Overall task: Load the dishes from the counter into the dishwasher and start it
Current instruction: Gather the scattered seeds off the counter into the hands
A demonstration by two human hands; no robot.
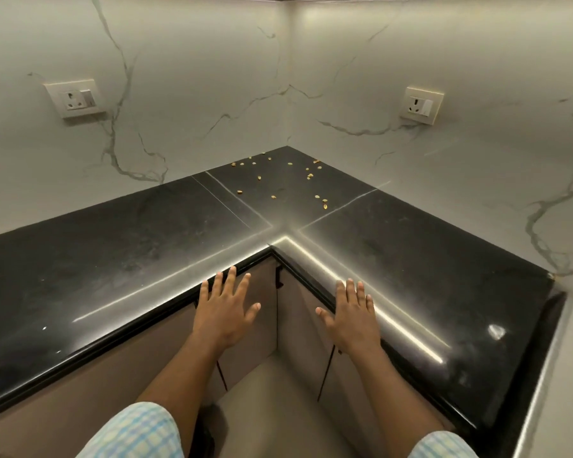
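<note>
Pale marble-patterned walls [179, 77] with grey veins rise behind the counter [113, 252] on both its back sides and meet in a corner above it. The counter is an L-shaped slab of glossy black stone with a rounded front lip. Thin seams cross it near its inner corner, and bright streaks of light reflect along its edge. It fills the middle of the view, one wing running off left and the other right.

Below the counter stand beige cabinet doors [139, 368] with thin dark handles, and a pale floor [272, 391] lies between them.

Two bare forearms in light checked sleeves [136, 431] reach toward the counter's inner corner. The left hand [225, 309] lies flat with its fingers straight and spread, its fingertips over the counter's front edge, and it holds nothing. The right hand [353, 317] is likewise flat and spread over the counter's lip, also with nothing in it. Whether either palm touches the stone cannot be told.

Above the counter, one cream socket [76, 98] sits on the left wall and another socket [421, 105] on the right.

Small tan bits [278, 180], perhaps nuts or seeds, lie scattered on the counter's back corner.
</note>
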